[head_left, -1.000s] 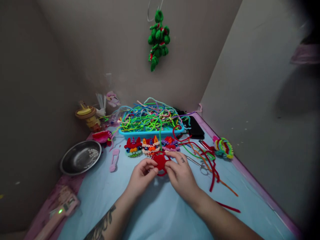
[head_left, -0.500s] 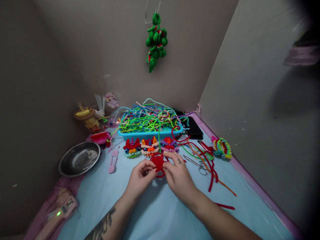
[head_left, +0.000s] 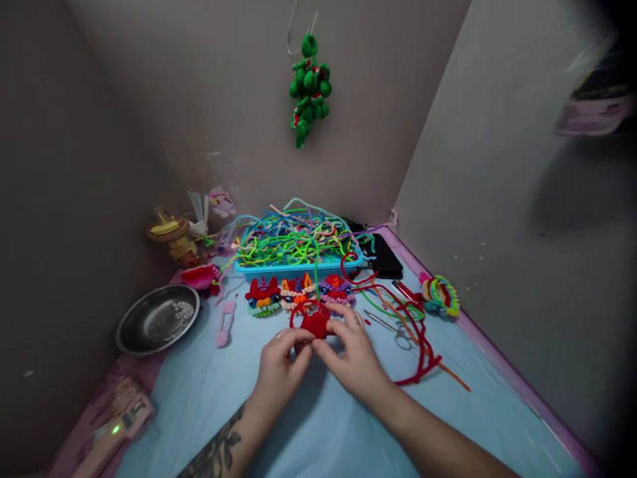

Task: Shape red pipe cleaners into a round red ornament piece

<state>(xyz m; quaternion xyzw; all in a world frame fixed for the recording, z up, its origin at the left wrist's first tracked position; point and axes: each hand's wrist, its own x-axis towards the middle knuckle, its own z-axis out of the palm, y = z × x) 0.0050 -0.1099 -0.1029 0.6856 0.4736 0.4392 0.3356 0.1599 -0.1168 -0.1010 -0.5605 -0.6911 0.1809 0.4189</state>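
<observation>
Between my two hands is a red pipe-cleaner piece (head_left: 315, 321), with a dense middle and open loops at its upper left. My left hand (head_left: 283, 362) pinches its lower edge between thumb and fingertips. My right hand (head_left: 351, 342) grips its right side and bottom, the thumb meeting the left fingertips. Just beyond stand three small pipe-cleaner figures: a red and green one (head_left: 263, 295), an orange and cream one (head_left: 297, 292) and a red and purple one (head_left: 336, 290). Loose red pipe cleaners (head_left: 422, 362) lie to the right of my right hand.
A blue basket (head_left: 298, 271) heaped with coloured pipe cleaners stands at the back. Scissors (head_left: 393, 325) lie right, near a multicoloured coil (head_left: 440, 295) and black phone-like slab (head_left: 385, 255). At left are a metal bowl (head_left: 144, 325), pink clip (head_left: 225, 324) and pink device (head_left: 119, 425).
The red piece has been turned, its loops now at the upper left. My fingertips have come together at its lower edge. The loose red pipe cleaners on the right have shifted.
</observation>
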